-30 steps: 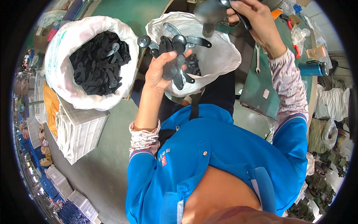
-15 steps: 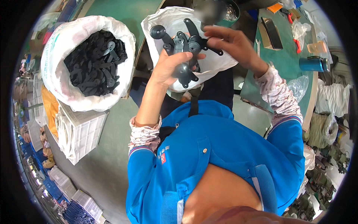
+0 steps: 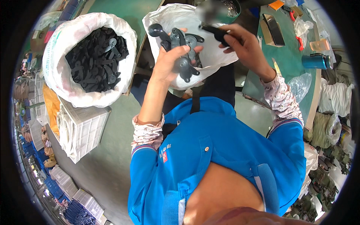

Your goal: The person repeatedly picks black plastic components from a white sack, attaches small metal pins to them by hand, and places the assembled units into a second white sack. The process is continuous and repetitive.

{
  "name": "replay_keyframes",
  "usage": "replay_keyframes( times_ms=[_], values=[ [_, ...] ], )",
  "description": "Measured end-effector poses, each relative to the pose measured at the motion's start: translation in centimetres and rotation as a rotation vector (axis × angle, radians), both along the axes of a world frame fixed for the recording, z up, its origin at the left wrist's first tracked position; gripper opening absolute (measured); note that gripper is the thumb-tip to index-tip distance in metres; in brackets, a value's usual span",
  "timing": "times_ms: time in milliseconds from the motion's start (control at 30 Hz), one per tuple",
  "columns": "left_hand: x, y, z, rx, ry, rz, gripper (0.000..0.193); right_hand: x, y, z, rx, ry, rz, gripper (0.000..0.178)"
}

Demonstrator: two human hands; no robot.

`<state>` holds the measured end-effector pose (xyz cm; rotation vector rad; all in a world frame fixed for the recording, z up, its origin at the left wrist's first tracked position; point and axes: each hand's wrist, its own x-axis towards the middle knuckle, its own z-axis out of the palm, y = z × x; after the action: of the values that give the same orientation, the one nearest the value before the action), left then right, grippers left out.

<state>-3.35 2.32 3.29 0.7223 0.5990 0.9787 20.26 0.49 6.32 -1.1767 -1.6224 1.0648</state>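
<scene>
My left hand [image 3: 167,64] is closed around a bunch of black lever-shaped plastic parts [image 3: 184,64] with round ends, held over an open white sack [image 3: 155,19]. Its thumb presses on the bunch while fingertips show beyond it. To the right, my right hand [image 3: 242,45] grips another black lever-shaped part [image 3: 214,33] between thumb and fingers, apart from the bunch. That part is slightly blurred, and its near end is hidden by the fingers. The bottom of the sack is partly covered by the left hand and its parts.
At left a white sack [image 3: 52,56] full of similar black parts stands by a white crate [image 3: 88,129]. A round tub [image 3: 234,9] of small metal pieces sits at the far side. The green table [image 3: 258,84] at right bears a blue flask [image 3: 314,62] and an open box [image 3: 270,35].
My right hand has drawn a black lever-shaped part away from the bunch, and its fingers have closed on it. The left hand keeps the other parts in nearly the same place.
</scene>
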Motion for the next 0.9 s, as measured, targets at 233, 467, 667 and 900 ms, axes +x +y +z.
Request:
replay_keyframes(
  times_ms=[233, 467, 667, 900],
  values=[
    [-0.2, 0.3, -0.5, 0.053, 0.056, 0.123, 0.059, 0.8, -0.5, 0.4, -0.086, -0.184, 0.237, 0.037],
    [0.9, -0.7, 0.1, 0.047, 0.008, -0.029, 0.062, 1.5, 1.6, 1.4, -0.106, 0.054, 0.189, 0.034],
    [0.4, -0.3, -0.1, 0.012, -0.046, 0.015, 0.063, 1.9, 3.7, 3.6, -0.053, 0.263, 0.067, 0.034],
    [0.7, -0.5, 0.5, -0.011, -0.023, 0.057, 0.044, 0.0, 8.8, 10.9, -0.217, 0.317, -0.134, 0.019]
  ],
)
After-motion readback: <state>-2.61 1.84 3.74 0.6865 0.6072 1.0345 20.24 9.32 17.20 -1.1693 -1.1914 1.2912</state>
